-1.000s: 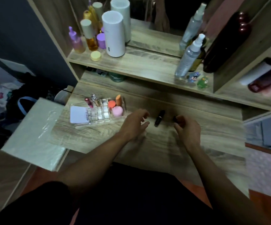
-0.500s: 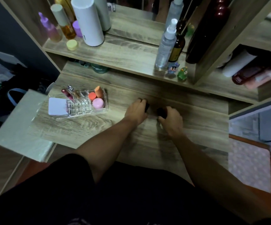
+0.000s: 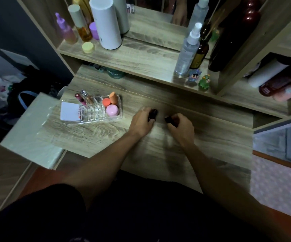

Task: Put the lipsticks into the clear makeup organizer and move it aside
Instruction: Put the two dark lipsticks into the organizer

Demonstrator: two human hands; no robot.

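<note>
The clear makeup organizer [image 3: 96, 117] stands on the wooden desk [image 3: 158, 154] at the left. It holds a white card, two slim tubes, an orange sponge and pink and red round pots. To its right, my left hand [image 3: 141, 122] is closed around a black lipstick [image 3: 153, 113], whose dark end shows past the fingers. Close beside it, my right hand [image 3: 180, 125] grips a second black lipstick [image 3: 168, 119]. Both hands rest low on the desk, a little apart from each other.
A shelf above the desk carries a white cylinder [image 3: 106, 25], coloured bottles, a spray bottle [image 3: 187, 51] and two small figurines [image 3: 199, 79]. A pale board [image 3: 29, 130] overhangs the desk's left edge. Side shelves at the right hold tubes.
My left hand reached over the lipstick lying on the desk and closed on it. My right hand stayed shut on the other one. The view shifted as my head moved.
</note>
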